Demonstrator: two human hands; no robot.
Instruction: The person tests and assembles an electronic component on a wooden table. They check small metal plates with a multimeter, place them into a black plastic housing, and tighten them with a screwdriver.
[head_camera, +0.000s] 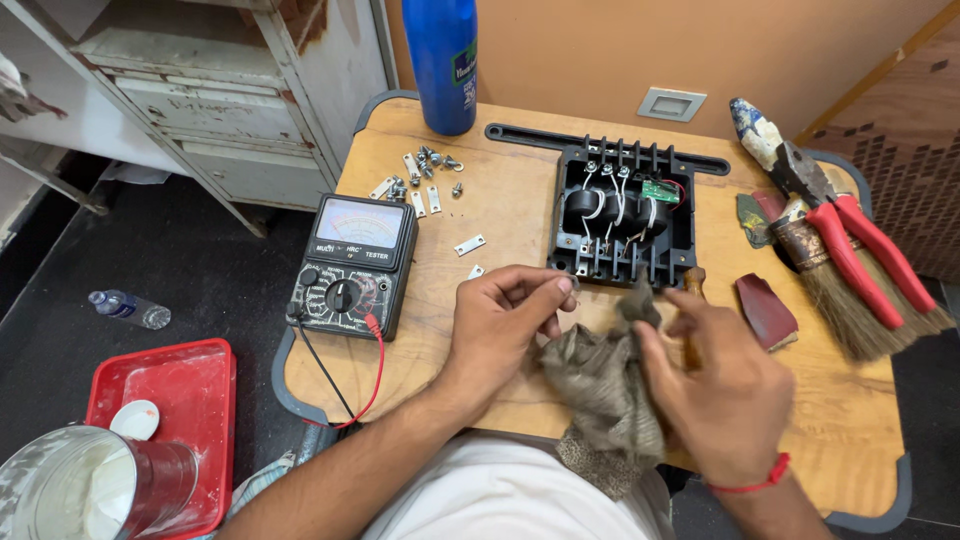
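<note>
My left hand (505, 320) pinches a small metal part (568, 284) between thumb and fingertips, just in front of a black electrical unit (620, 212) with coils and white wires. My right hand (715, 385) grips a crumpled grey-brown cloth (605, 395) and also holds a wooden-handled tool (692, 290) upright against the palm. Both hands hover over the front of a small wooden table (510, 190), close together, with the cloth between them.
A black analogue multimeter (352, 265) with red and black leads lies at left. Loose screws and metal plates (425, 175) sit behind it, near a blue bottle (442, 62). Red pliers (850, 235), a brush (840, 290) and sandpaper (765, 310) lie right. A red tray (190, 400) is on the floor.
</note>
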